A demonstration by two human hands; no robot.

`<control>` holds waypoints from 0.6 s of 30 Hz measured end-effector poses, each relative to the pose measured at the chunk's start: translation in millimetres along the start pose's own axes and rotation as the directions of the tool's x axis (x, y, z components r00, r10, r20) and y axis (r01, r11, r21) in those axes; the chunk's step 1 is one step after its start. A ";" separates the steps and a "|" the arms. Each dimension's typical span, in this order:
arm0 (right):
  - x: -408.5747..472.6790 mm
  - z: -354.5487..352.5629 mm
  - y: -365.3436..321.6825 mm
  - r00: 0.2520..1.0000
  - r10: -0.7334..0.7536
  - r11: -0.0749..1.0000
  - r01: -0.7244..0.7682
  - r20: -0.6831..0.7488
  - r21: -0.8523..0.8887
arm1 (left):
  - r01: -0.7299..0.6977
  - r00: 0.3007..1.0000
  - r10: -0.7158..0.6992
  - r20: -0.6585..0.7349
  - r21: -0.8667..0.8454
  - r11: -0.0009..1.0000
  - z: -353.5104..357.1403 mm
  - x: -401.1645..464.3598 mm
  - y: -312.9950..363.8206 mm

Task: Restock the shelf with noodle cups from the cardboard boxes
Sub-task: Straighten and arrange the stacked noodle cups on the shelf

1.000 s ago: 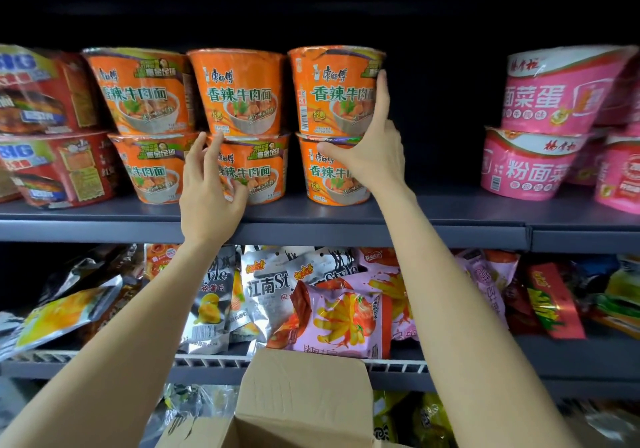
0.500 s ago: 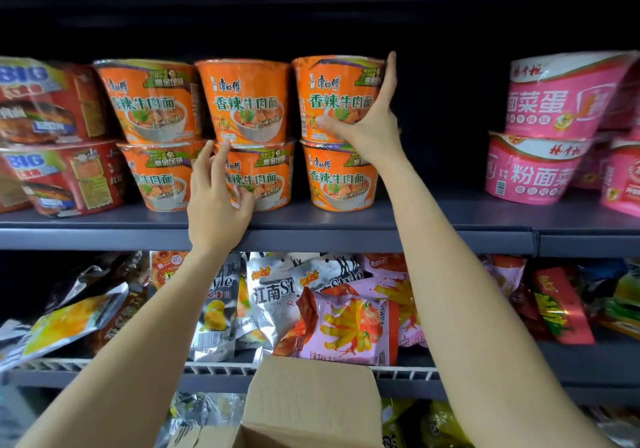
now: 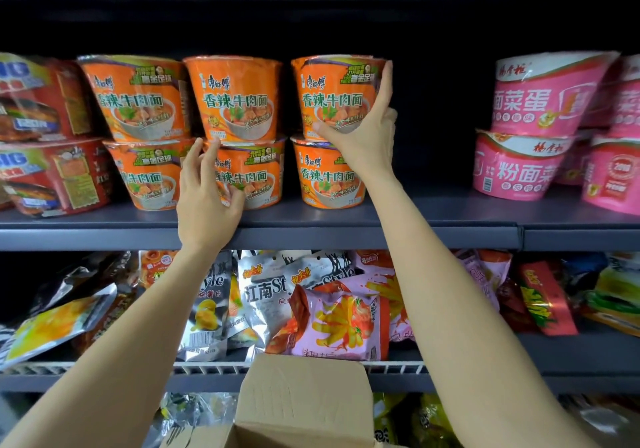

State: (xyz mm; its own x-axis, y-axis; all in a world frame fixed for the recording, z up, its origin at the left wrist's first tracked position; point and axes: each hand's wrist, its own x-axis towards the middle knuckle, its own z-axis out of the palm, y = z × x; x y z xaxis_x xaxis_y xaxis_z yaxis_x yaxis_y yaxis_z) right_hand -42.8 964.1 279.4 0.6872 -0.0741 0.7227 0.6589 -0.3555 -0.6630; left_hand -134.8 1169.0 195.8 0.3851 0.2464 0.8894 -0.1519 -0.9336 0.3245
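Observation:
Orange noodle cups stand two high in three columns on the dark shelf (image 3: 433, 232). My right hand (image 3: 363, 139) grips the top right cup (image 3: 332, 94), fingers up its right side and thumb across its lower front; this cup sits on the lower right cup (image 3: 329, 177). My left hand (image 3: 204, 205) is in front of the lower middle cup (image 3: 258, 173). Its fingers are spread, its fingertips reach the base of the upper middle cup (image 3: 235, 97), and its thumb rests on the lower one. An open cardboard box (image 3: 304, 402) shows at the bottom edge, its inside hidden.
Red noodle bowls (image 3: 45, 170) fill the shelf's left end and pink noodle cups (image 3: 540, 101) are stacked at the right. A dark gap lies between the orange and pink cups. Snack bags (image 3: 332, 319) crowd the wire shelf below.
My right hand slid up from the seam between the two right cups onto the upper one. My left hand rose slightly and its fingertips now reach the upper middle cup's base.

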 end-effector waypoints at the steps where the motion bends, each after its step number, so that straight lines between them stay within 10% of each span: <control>1: 0.2 -0.6 0.3 1.000 -0.001 1.000 0.001 0.004 0.007 | 0.002 1.000 -0.002 0.001 0.001 1.000 0.1 -0.2 0.3; 13: -39.3 -19.4 8.6 0.987 0.054 0.998 -0.058 0.151 0.019 | -0.139 0.984 0.158 -0.086 0.198 0.970 1.2 0.1 -1.2; 18: -75.3 -83.0 32.1 0.897 -0.149 0.931 0.269 0.415 -0.247 | -0.483 0.869 0.494 0.038 0.292 0.826 0.6 -10.2 27.4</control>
State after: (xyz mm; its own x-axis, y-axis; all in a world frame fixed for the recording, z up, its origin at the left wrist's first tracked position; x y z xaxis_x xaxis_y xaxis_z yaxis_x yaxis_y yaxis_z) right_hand -98.8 881.0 220.0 0.6453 0.3733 0.6665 0.7228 -0.5807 -0.3746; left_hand -142.4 1140.8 195.4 0.2940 -0.2571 0.9206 -0.0456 -0.9658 -0.2552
